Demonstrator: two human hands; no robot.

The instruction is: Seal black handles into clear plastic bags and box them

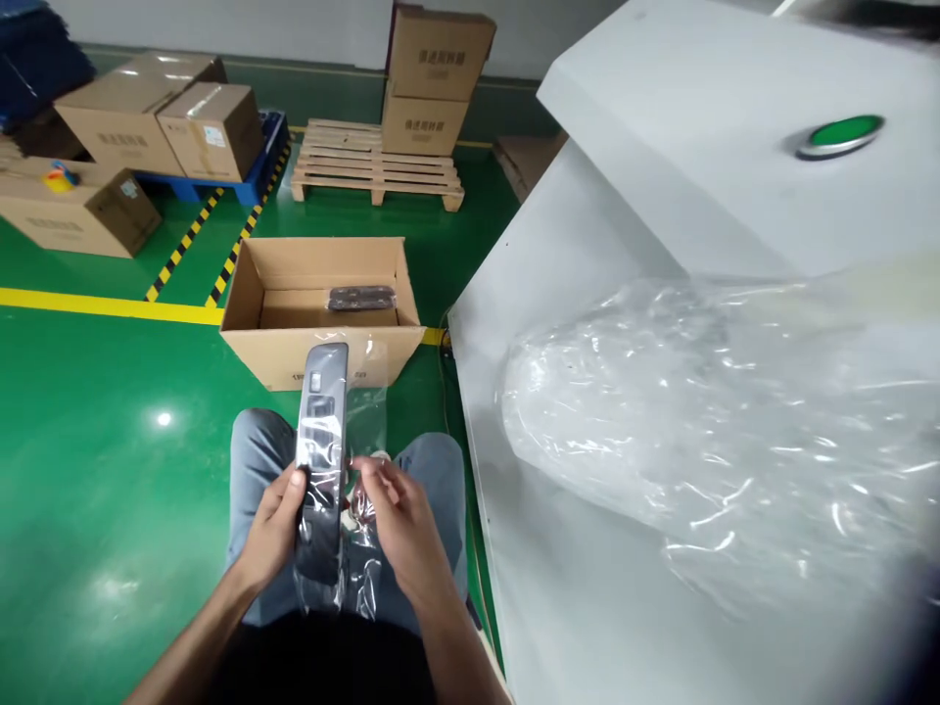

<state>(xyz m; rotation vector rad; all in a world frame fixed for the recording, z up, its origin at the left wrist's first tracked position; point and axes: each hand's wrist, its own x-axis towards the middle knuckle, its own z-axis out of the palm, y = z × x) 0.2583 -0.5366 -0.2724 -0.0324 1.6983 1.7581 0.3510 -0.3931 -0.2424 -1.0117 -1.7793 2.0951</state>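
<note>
My left hand (273, 524) grips a long dark switch panel (323, 431) held upright above my knees. A clear plastic bag (365, 490) wraps its lower part and hangs to its right. My right hand (400, 524) pinches the bag's edge beside the panel. An open cardboard box (321, 357) stands on the green floor just ahead, with another bagged dark panel (361, 298) lying inside it.
A white machine table (580, 587) fills the right side, bearing a heap of clear plastic bags (705, 431) and a green button (841, 135). Cardboard boxes (158, 113), a blue pallet and a wooden pallet (378, 162) stand farther back, beyond yellow floor lines.
</note>
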